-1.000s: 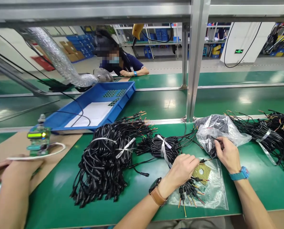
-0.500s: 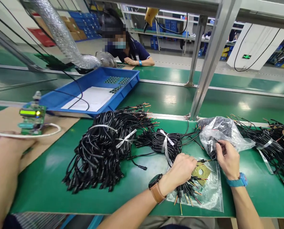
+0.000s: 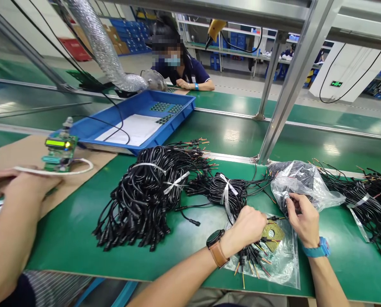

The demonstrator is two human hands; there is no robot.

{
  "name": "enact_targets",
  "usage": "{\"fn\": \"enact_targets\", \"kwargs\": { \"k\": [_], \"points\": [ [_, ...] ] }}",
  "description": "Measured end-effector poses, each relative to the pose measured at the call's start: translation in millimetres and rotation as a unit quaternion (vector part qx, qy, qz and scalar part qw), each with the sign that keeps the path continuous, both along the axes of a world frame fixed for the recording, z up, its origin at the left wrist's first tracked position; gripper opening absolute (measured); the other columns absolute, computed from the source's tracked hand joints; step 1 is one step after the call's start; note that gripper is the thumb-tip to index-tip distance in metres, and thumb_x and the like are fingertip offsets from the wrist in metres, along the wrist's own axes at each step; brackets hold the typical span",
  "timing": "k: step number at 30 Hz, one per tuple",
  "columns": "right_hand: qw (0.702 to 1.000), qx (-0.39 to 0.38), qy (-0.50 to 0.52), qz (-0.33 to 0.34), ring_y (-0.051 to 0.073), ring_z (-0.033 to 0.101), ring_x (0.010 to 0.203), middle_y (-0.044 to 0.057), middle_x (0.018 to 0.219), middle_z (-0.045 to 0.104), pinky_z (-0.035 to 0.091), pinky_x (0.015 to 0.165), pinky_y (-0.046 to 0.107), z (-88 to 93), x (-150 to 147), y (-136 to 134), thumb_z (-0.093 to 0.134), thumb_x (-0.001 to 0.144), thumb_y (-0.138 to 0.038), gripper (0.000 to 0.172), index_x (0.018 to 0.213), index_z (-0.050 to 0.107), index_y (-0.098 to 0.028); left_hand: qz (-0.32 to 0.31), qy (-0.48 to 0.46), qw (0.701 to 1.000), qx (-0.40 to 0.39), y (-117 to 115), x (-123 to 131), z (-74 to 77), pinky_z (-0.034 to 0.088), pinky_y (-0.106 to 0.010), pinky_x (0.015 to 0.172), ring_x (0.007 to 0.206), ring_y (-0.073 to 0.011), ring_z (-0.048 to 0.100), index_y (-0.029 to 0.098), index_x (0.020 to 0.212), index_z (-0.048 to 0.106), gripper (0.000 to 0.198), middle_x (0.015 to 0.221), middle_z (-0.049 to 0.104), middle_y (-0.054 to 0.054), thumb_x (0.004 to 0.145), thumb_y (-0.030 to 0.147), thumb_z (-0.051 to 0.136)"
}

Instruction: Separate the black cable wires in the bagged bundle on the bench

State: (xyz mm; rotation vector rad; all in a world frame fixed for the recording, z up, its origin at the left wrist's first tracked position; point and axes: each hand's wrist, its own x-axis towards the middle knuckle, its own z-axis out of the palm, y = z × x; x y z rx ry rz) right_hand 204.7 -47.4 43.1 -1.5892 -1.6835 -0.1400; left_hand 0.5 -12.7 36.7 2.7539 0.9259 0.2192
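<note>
My left hand (image 3: 250, 225), with a watch on its wrist, is closed over black cables (image 3: 230, 189) tied with a white strip. Their thin coloured wire ends (image 3: 252, 262) fan out below it, and a dark connector (image 3: 275, 218) sticks out beside its fingers. My right hand (image 3: 304, 219), with a blue wrist strap, pinches at the edge of a clear plastic bag (image 3: 301, 181) of black parts; what lies between its fingertips is hidden. Between my hands, a yellowish plate with a round hole (image 3: 276, 238) rests on a flat clear bag (image 3: 288, 268).
A large cable bundle (image 3: 139, 200) lies left, another (image 3: 363, 194) far right. Another person's arm (image 3: 24, 213) reaches beside a lit circuit board (image 3: 59, 151). Behind are a blue tray (image 3: 174, 128), a metal post (image 3: 292, 85) and a seated person (image 3: 190, 68).
The view has shifted, so most of the scene sits slightly further right. My right hand has moved slightly left relative to the plastic bag. My left hand stays on the cables.
</note>
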Motion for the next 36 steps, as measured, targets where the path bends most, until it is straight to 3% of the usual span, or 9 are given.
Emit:
{"fn": "enact_targets", "kwargs": {
  "k": [5,10,14,18,22,30,33,36],
  "points": [
    [0.999,0.011,0.025,0.027,0.024,0.067,0.080,0.009,0.093,0.071,0.055,0.075,0.038,5.8,-3.7,-1.8,0.054,0.099,-0.028,0.015,0.106,0.067,-0.021,0.000,-0.016,1.000,0.007,-1.9,-4.4,5.4,0.042,-0.031,0.059,0.066,-0.0261,0.071,0.014,0.082,0.066,0.019,0.072,0.072,-0.011,0.096,0.020,0.055],
    [0.989,-0.007,0.129,0.069,0.026,0.067,0.092,0.010,0.101,0.071,0.056,0.080,0.040,13.1,-3.9,-6.4,0.056,0.098,-0.030,0.020,0.107,0.072,-0.023,0.022,-0.142,0.989,-0.036,-3.9,-14.8,9.6,0.042,-0.027,0.062,0.070,-0.0192,0.070,0.017,0.088,0.061,0.015,0.079,0.072,-0.003,0.100,0.024,0.054],
    [0.948,-0.087,0.287,0.108,0.022,0.068,0.080,0.009,0.096,0.072,0.058,0.068,0.034,9.8,-6.5,-8.8,0.063,0.095,-0.040,0.027,0.112,0.071,-0.021,0.060,-0.305,0.944,-0.114,-3.1,-17.6,8.9,0.044,-0.024,0.065,0.072,-0.0152,0.069,0.019,0.094,0.062,0.013,0.082,0.073,-0.001,0.100,0.020,0.050],
    [0.902,-0.116,0.395,0.128,0.017,0.062,0.065,0.005,0.083,0.069,0.056,0.059,0.029,5.1,-12.0,-8.7,0.071,0.089,-0.046,0.030,0.103,0.069,-0.019,0.081,-0.370,0.913,-0.153,-3.8,-16.9,7.7,0.039,-0.023,0.057,0.056,-0.0122,0.059,0.018,0.101,0.064,0.014,0.067,0.066,0.003,0.099,0.024,0.051],
    [0.891,-0.138,0.405,0.148,0.016,0.062,0.065,0.005,0.083,0.069,0.055,0.060,0.028,4.7,-15.5,-8.5,0.071,0.089,-0.047,0.030,0.102,0.071,-0.019,0.085,-0.381,0.907,-0.157,-5.3,-16.1,7.2,0.035,-0.023,0.053,0.049,-0.0106,0.051,0.018,0.098,0.064,0.016,0.061,0.062,0.004,0.099,0.025,0.050],
    [0.898,-0.145,0.383,0.164,0.019,0.067,0.077,0.007,0.092,0.070,0.057,0.069,0.029,3.5,-19.1,-11.4,0.068,0.092,-0.046,0.029,0.103,0.072,-0.020,0.055,-0.350,0.921,-0.159,-5.5,-15.9,10.0,0.046,-0.024,0.065,0.069,-0.0142,0.066,0.019,0.102,0.064,0.016,0.080,0.071,-0.001,0.095,0.021,0.050],
    [0.900,-0.150,0.366,0.182,0.020,0.068,0.086,0.007,0.097,0.069,0.058,0.076,0.029,3.2,-20.2,-12.2,0.067,0.093,-0.043,0.025,0.103,0.071,-0.020,0.042,-0.335,0.925,-0.173,-7.4,-14.1,15.0,0.047,-0.024,0.067,0.072,-0.0150,0.066,0.019,0.110,0.061,0.021,0.082,0.071,-0.002,0.093,0.018,0.049],
    [0.905,-0.150,0.342,0.204,0.020,0.067,0.087,0.007,0.097,0.068,0.057,0.078,0.028,4.6,-21.4,-13.2,0.065,0.095,-0.040,0.021,0.103,0.071,-0.021,0.031,-0.337,0.925,-0.175,-9.4,-11.1,17.9,0.044,-0.024,0.063,0.067,-0.0144,0.064,0.019,0.105,0.062,0.018,0.078,0.069,-0.001,0.093,0.022,0.050]
  ]
}}
